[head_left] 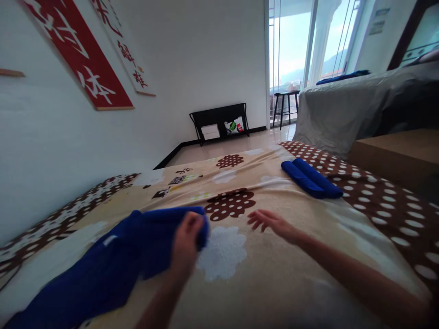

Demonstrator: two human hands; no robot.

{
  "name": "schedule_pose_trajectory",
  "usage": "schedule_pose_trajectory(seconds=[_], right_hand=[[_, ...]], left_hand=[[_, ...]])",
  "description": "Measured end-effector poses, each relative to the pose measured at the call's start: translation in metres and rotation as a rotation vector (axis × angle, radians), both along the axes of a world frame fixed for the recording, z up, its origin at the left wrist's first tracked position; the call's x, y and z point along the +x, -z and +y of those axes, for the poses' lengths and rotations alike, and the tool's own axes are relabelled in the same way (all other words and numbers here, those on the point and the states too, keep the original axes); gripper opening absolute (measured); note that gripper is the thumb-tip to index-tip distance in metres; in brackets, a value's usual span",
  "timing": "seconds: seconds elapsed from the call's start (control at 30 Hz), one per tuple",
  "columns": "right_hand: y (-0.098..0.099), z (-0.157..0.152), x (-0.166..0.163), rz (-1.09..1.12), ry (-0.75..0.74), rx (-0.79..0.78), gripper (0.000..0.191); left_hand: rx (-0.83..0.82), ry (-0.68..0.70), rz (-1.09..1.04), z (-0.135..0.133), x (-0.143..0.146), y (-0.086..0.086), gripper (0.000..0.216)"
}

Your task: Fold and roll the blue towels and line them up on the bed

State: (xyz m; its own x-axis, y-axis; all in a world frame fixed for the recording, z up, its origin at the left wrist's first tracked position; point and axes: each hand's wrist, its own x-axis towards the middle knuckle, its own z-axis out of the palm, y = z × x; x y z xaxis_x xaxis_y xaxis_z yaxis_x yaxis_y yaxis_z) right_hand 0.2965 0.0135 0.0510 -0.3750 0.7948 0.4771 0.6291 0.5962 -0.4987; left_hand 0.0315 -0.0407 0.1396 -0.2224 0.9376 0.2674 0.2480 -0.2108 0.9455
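1. Left hand (187, 237) grips the end of a blue cloth (147, 242) lying on the blanket (270, 283); its white tag (109, 240) is unreadable.
2. Right hand (270, 223): empty, fingers spread.
3. Red banner (77, 55): white writing, 体 lowest.

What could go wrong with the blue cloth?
The long, dark blue cloth might bunch up: only the left hand grips it, near one end, while the right hand is open. If the beige, brown-patterned blanket gets tugged, the two blue cloth rolls on it could shift.
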Motion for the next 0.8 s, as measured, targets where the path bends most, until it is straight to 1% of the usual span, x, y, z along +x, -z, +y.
schedule_pose_trajectory(seconds=[0.07,0.1,0.13,0.17,0.2,0.23,0.27,0.3,0.33,0.37,0.4,0.43,0.47,0.5,0.53,0.57,0.6,0.67,0.7,0.73,0.8], right_hand=[[-0.003,-0.019,-0.031,0.283,-0.230,-0.244,0.042],[-0.005,-0.026,-0.038,0.422,-0.328,-0.387,0.045],[-0.007,-0.032,-0.041,0.527,-0.398,-0.517,0.049],[-0.010,-0.037,-0.040,0.589,-0.432,-0.601,0.054],[-0.013,-0.042,-0.035,0.627,-0.450,-0.635,0.056],[-0.017,-0.046,-0.030,0.641,-0.477,-0.622,0.056],[-0.021,-0.050,-0.024,0.628,-0.503,-0.568,0.058],[-0.025,-0.054,-0.019,0.589,-0.514,-0.485,0.067],[-0.028,-0.058,-0.017,0.532,-0.489,-0.382,0.079],[-0.032,-0.061,-0.016,0.462,-0.419,-0.260,0.088],[-0.035,-0.063,-0.016,0.389,-0.323,-0.139,0.088],[-0.040,-0.064,-0.017,0.331,-0.221,-0.026,0.080],[-0.045,-0.064,-0.017,0.295,-0.138,0.068,0.067],[-0.051,-0.062,-0.016,0.276,-0.091,0.138,0.054],[-0.059,-0.060,-0.013,0.264,-0.072,0.179,0.043],[-0.069,-0.058,-0.009,0.257,-0.068,0.197,0.034],[-0.079,-0.056,-0.004,0.257,-0.064,0.202,0.027],[-0.100,-0.056,0.007,0.305,-0.026,0.209,0.018],[-0.110,-0.058,0.011,0.354,-0.011,0.202,0.015],[-0.117,-0.061,0.015,0.411,-0.005,0.182,0.012],[-0.126,-0.068,0.022,0.480,0.004,0.105,0.010]], left_hand=[[-0.027,0.181,-0.011,-0.008,0.047,0.017,0.038],[-0.021,0.271,-0.034,-0.011,0.063,0.022,0.038],[-0.009,0.334,-0.060,-0.015,0.073,0.024,0.037],[0.012,0.369,-0.091,-0.018,0.079,0.022,0.036],[0.035,0.381,-0.122,-0.020,0.081,0.017,0.034],[0.059,0.373,-0.147,-0.021,0.079,0.010,0.031],[0.087,0.362,-0.157,-0.021,0.076,0.002,0.028],[0.128,0.366,-0.151,-0.021,0.072,-0.006,0.026],[0.184,0.384,-0.119,-0.021,0.068,-0.014,0.022],[0.257,0.403,-0.060,-0.020,0.064,-0.021,0.018],[0.343,0.407,0.019,-0.019,0.060,-0.026,0.014],[0.438,0.381,0.097,-0.018,0.056,-0.030,0.010],[0.530,0.328,0.154,-0.016,0.052,-0.033,0.008],[0.605,0.271,0.172,-0.013,0.048,-0.035,0.008],[0.642,0.240,0.149,-0.011,0.043,-0.036,0.009],[0.633,0.250,0.094,-0.008,0.039,-0.037,0.009],[0.585,0.298,0.023,-0.006,0.035,-0.036,0.009],[0.440,0.463,-0.084,-0.003,0.030,-0.035,0.009],[0.377,0.526,-0.094,-0.004,0.028,-0.034,0.009],[0.343,0.553,-0.072,-0.006,0.028,-0.034,0.009],[0.340,0.549,0.061,-0.013,0.027,-0.034,0.010]])
